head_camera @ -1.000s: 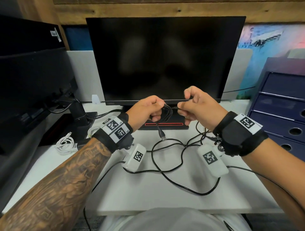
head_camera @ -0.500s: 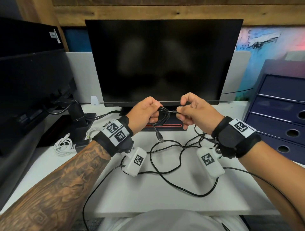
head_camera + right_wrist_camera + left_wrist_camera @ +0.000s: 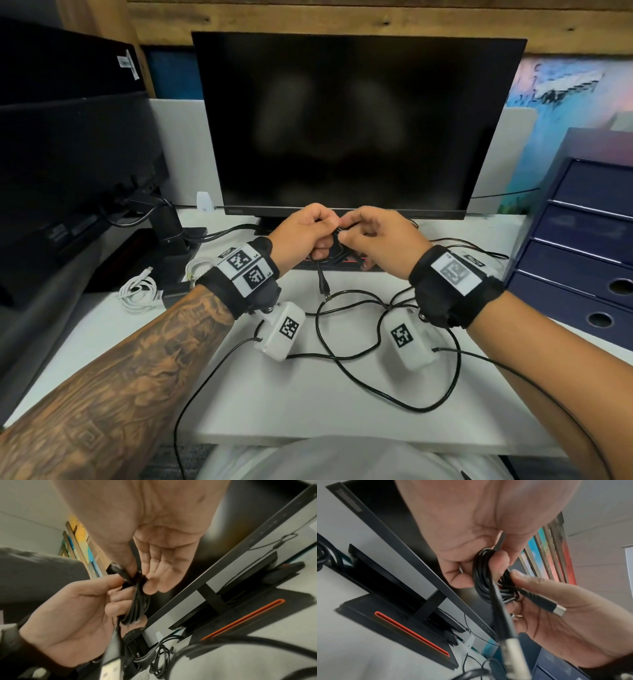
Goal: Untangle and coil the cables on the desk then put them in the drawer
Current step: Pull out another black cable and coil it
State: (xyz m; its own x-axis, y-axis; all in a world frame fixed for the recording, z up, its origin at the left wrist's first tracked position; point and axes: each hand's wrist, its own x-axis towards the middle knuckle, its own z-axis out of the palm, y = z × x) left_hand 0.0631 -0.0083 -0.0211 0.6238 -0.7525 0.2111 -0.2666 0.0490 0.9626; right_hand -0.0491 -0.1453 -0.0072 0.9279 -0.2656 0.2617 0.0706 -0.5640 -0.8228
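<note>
Above the desk (image 3: pixel 308 404), before the monitor (image 3: pixel 356 123): black cable (image 3: pixel 481 577) coil, left hand (image 3: pixel 301 233) fingers curled round it; right hand (image 3: pixel 380 236) fingertips pinching its wraps.

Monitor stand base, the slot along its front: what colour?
Orange-red slot on the flat black monitor stand base; the left wrist view shows it best.

Both wrists wear black straps (image 3: pixel 452 291) carrying white plates printed with black square code markers. A white camera box (image 3: pixel 282 330) with its own marker and a thin black lead hangs under each wrist. The left forearm (image 3: pixel 113 373) is covered in tattoos.
</note>
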